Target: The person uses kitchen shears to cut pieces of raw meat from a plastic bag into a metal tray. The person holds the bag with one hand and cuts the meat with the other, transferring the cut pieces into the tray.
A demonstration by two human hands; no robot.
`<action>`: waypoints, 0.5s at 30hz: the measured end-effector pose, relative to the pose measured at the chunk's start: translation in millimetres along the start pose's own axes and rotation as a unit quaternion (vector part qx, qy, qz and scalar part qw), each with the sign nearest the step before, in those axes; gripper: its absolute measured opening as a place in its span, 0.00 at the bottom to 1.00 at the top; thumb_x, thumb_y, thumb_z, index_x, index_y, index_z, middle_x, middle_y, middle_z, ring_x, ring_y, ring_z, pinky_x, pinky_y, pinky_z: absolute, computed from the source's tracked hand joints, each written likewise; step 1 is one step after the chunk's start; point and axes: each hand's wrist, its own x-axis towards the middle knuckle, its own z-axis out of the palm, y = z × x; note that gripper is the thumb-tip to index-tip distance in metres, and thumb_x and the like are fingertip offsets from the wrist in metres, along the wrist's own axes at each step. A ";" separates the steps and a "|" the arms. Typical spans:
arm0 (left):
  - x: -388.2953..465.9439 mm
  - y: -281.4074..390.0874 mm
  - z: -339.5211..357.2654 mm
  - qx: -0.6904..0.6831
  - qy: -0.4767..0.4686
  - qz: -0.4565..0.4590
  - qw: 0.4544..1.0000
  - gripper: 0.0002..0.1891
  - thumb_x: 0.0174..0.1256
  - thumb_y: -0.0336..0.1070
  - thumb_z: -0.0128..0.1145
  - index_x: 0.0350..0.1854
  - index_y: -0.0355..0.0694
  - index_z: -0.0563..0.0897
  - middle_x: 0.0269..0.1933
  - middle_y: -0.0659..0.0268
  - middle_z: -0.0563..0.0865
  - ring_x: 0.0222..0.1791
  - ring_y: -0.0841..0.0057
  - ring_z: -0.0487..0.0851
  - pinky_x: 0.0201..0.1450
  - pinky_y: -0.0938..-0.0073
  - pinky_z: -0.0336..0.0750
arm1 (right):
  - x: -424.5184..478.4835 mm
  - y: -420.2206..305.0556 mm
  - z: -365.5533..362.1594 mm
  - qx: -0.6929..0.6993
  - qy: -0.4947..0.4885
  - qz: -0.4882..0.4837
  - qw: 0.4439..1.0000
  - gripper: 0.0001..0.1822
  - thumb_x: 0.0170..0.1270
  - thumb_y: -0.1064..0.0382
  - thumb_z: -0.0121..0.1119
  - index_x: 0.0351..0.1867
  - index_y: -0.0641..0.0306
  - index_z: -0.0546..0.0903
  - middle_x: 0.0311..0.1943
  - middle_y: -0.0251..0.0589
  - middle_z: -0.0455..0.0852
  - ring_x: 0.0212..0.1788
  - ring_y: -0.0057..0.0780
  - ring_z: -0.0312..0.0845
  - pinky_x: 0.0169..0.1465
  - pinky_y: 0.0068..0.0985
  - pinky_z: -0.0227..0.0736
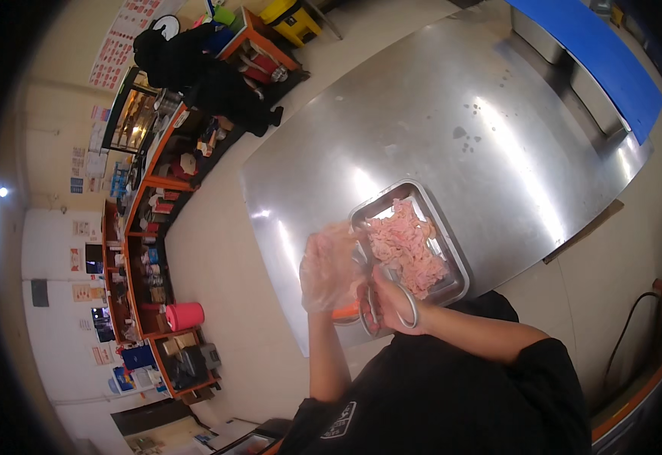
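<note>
My left hand (332,267), inside a loose clear plastic glove and blurred, is raised at the left side of a steel tray (460,267). Pieces of raw pale-pink meat (407,244), perhaps chicken, lie heaped in that tray. My right hand (386,298) looks bare and is close beside the left, over the tray's near left corner. Curved pale metal loops (409,307) show at its wrist and fingers; whether they are a bangle or part of a utensil is unclear. Below the hands an orange thing (347,312) with a rounded rim is partly hidden. Neither hand's grip is clear.
The tray rests on a large steel table (422,114) with wet spots. A blue board (603,62) and steel containers (592,96) are at its far right. A person in black (211,79) stands at orange shelving (174,182) across the floor; a pink bin (185,316) stands left.
</note>
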 end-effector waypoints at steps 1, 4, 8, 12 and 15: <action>-1.1 -4.9 -2.0 0.021 -0.002 0.005 1.000 0.18 0.82 0.46 0.49 0.56 0.34 0.79 0.54 0.57 0.87 0.53 0.74 0.84 0.56 0.74 0.79 | 2.5 -2.5 -0.1 0.008 -0.004 -0.019 1.000 0.34 0.69 0.21 0.43 0.41 0.52 0.75 0.26 0.33 0.74 0.26 0.29 0.72 0.32 0.29 0.67; -3.8 -15.6 -4.0 0.054 0.002 -0.021 0.998 0.19 0.81 0.46 0.51 0.56 0.34 0.79 0.53 0.59 0.87 0.52 0.75 0.84 0.57 0.74 0.78 | 2.9 -11.1 -1.0 0.034 0.007 -0.051 0.998 0.34 0.68 0.20 0.42 0.42 0.51 0.74 0.26 0.32 0.73 0.26 0.28 0.72 0.31 0.28 0.66; -9.1 -26.7 -2.6 0.071 0.007 -0.067 0.995 0.18 0.81 0.46 0.52 0.56 0.34 0.80 0.51 0.61 0.87 0.51 0.77 0.83 0.57 0.75 0.77 | 1.6 -15.8 -3.6 0.034 0.043 -0.051 0.997 0.38 0.68 0.18 0.33 0.40 0.53 0.73 0.25 0.33 0.72 0.28 0.26 0.69 0.29 0.25 0.57; -10.0 -30.2 0.7 0.090 -0.009 -0.026 0.996 0.17 0.81 0.46 0.51 0.55 0.35 0.80 0.50 0.63 0.87 0.51 0.79 0.83 0.56 0.76 0.77 | -1.1 -16.2 -6.6 0.020 0.054 -0.047 0.997 0.37 0.69 0.19 0.34 0.37 0.53 0.73 0.23 0.30 0.70 0.22 0.21 0.65 0.22 0.20 0.52; -13.3 -15.9 9.1 0.099 0.004 -0.072 0.993 0.16 0.82 0.45 0.50 0.55 0.36 0.81 0.51 0.63 0.87 0.50 0.79 0.82 0.56 0.77 0.77 | -5.1 -18.1 -6.8 -0.035 0.098 -0.054 0.993 0.36 0.70 0.20 0.36 0.35 0.53 0.73 0.21 0.28 0.68 0.18 0.17 0.61 0.18 0.17 0.49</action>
